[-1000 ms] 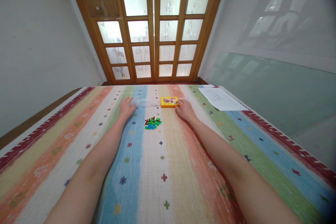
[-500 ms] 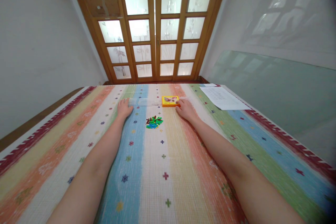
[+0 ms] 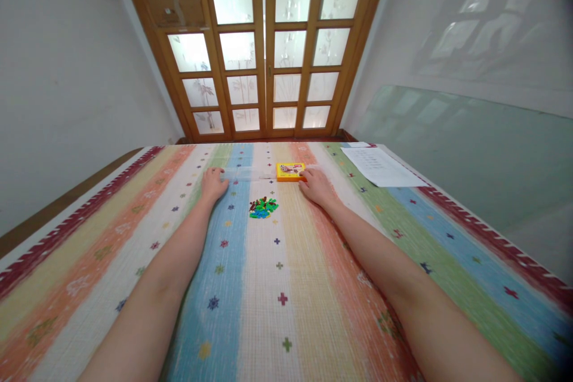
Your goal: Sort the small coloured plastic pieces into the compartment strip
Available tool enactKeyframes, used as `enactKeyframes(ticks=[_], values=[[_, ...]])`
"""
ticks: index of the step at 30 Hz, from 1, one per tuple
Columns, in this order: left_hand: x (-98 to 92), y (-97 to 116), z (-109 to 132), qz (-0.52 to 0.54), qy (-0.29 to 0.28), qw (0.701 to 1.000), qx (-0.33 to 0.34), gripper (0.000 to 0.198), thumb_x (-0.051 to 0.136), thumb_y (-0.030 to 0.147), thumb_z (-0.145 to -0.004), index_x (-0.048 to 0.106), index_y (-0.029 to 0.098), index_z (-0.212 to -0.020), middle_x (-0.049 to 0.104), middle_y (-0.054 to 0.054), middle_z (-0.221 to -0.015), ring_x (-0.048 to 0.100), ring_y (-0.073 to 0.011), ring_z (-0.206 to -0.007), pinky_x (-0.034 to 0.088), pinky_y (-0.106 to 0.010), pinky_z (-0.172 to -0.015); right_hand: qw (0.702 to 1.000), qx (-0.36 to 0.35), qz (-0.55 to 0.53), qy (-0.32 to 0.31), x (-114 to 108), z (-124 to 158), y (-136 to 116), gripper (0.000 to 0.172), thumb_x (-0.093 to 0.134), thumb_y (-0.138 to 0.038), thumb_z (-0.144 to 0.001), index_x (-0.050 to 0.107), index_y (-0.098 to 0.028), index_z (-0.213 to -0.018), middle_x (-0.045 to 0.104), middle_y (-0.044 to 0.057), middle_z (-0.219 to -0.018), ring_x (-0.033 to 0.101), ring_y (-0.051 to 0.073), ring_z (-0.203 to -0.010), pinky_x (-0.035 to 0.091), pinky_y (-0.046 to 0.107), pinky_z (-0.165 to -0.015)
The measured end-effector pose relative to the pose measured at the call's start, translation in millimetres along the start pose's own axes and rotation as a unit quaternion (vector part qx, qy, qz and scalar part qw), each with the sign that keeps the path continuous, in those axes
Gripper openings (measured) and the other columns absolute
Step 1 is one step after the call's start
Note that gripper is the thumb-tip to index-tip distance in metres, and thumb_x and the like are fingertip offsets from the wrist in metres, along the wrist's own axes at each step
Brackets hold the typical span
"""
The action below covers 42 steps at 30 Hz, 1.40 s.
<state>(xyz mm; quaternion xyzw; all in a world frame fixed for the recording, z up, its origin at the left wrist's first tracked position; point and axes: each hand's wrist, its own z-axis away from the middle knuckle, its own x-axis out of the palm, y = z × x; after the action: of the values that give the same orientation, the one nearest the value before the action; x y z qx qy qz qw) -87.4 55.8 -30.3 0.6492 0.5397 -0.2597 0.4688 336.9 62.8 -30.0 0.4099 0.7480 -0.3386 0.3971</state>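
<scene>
Both my arms stretch far out over a striped cloth. My left hand lies palm down on the cloth, its fingers flat, touching the near end of a clear plastic bag or sleeve. My right hand also lies flat, fingertips at the right edge of a small yellow box. Between the hands, a little nearer to me, sits a small heap of green, blue and dark pieces.
A white printed sheet lies at the far right of the cloth. A glass pane leans on the right wall. Wooden doors with frosted panes stand behind the far edge. A white wall runs along the left.
The view has tilted slightly, so everything sits a touch higher in the picture. My left hand has shifted a little toward the clear bag. The right hand stays at the box.
</scene>
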Motion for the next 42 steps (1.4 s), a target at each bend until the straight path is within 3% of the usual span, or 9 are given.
enactKeyframes(ticks=[5, 10, 13, 17, 21, 28, 35, 42], values=[[0.8, 17, 7, 0.028, 0.012, 0.997, 0.067, 0.043, 0.060, 0.029, -0.089, 0.065, 0.021, -0.130, 0.055, -0.014, -0.145, 0.048, -0.0334, -0.138, 0.036, -0.050, -0.122, 0.998, 0.044, 0.005, 0.038, 4, -5, 14, 0.037, 0.053, -0.026, -0.097, 0.068, -0.015, -0.130, 0.065, 0.017, -0.135, 0.055, 0.033, -0.125, 0.038, 0.046, -0.113], [1.9, 25, 8, 0.053, -0.008, 0.993, 0.102, 0.040, 0.060, 0.029, -0.090, 0.068, 0.023, -0.128, 0.054, -0.012, -0.147, 0.046, -0.0322, -0.142, 0.033, -0.048, -0.125, 0.992, 0.112, 0.007, 0.051, 1, -5, 50, 0.044, 0.058, -0.030, -0.093, 0.067, -0.015, -0.133, 0.062, 0.018, -0.139, 0.054, 0.035, -0.129, 0.040, 0.048, -0.113], [1.8, 24, 8, 0.041, -0.012, 0.994, 0.099, 0.038, 0.059, 0.029, -0.090, 0.069, 0.023, -0.127, 0.054, -0.012, -0.148, 0.046, -0.0318, -0.143, 0.033, -0.049, -0.126, 0.996, 0.088, 0.000, 0.011, -1, -1, 72, 0.054, 0.061, -0.031, -0.091, 0.061, -0.016, -0.143, 0.056, 0.018, -0.149, 0.051, 0.033, -0.136, 0.041, 0.047, -0.114], [2.4, 25, 8, 0.032, -0.009, 0.994, 0.108, 0.036, 0.057, 0.028, -0.092, 0.070, 0.023, -0.125, 0.055, -0.011, -0.147, 0.047, -0.0311, -0.142, 0.034, -0.047, -0.126, 0.999, 0.047, -0.011, -0.013, -2, 0, 86, 0.053, 0.059, -0.020, -0.088, 0.063, -0.015, -0.140, 0.060, 0.016, -0.145, 0.053, 0.030, -0.136, 0.041, 0.043, -0.116], [3.7, 28, 10, 0.040, -0.003, 0.991, 0.129, 0.034, 0.056, 0.029, -0.093, 0.071, 0.024, -0.123, 0.056, -0.011, -0.146, 0.047, -0.0308, -0.141, 0.034, -0.047, -0.125, 0.999, 0.042, -0.020, 0.010, 2, -3, 85, 0.046, 0.056, -0.017, -0.086, 0.066, -0.015, -0.131, 0.066, 0.015, -0.133, 0.058, 0.029, -0.125, 0.043, 0.041, -0.112], [-1.1, 42, 15, 0.059, -0.025, 0.987, 0.148, 0.032, 0.056, 0.027, -0.093, 0.070, 0.027, -0.122, 0.054, -0.008, -0.149, 0.045, -0.0298, -0.144, 0.033, -0.049, -0.127, 0.993, 0.108, -0.035, 0.009, 1, -3, 72, 0.041, 0.059, -0.021, -0.082, 0.065, -0.016, -0.123, 0.072, 0.014, -0.119, 0.064, 0.028, -0.109, 0.048, 0.035, -0.094], [-6.7, 51, 18, 0.069, -0.032, 0.983, 0.165, 0.030, 0.055, 0.025, -0.095, 0.071, 0.027, -0.121, 0.054, -0.007, -0.150, 0.045, -0.0279, -0.144, 0.033, -0.049, -0.127, 0.991, 0.131, 0.011, 0.029, -8, 1, 62, 0.035, 0.047, -0.027, -0.099, 0.066, -0.018, -0.126, 0.072, 0.016, -0.122, 0.064, 0.031, -0.108, 0.046, 0.038, -0.090], [-7.2, 74, 26, 0.117, -0.029, 0.970, 0.210, 0.027, 0.057, 0.022, -0.095, 0.073, 0.024, -0.117, 0.057, -0.009, -0.146, 0.048, -0.0289, -0.141, 0.036, -0.052, -0.125, 0.973, 0.221, -0.038, 0.059, -14, 1, 62, 0.036, 0.043, -0.037, -0.104, 0.064, -0.018, -0.126, 0.074, 0.017, -0.112, 0.066, 0.030, -0.097, 0.045, 0.037, -0.084]])
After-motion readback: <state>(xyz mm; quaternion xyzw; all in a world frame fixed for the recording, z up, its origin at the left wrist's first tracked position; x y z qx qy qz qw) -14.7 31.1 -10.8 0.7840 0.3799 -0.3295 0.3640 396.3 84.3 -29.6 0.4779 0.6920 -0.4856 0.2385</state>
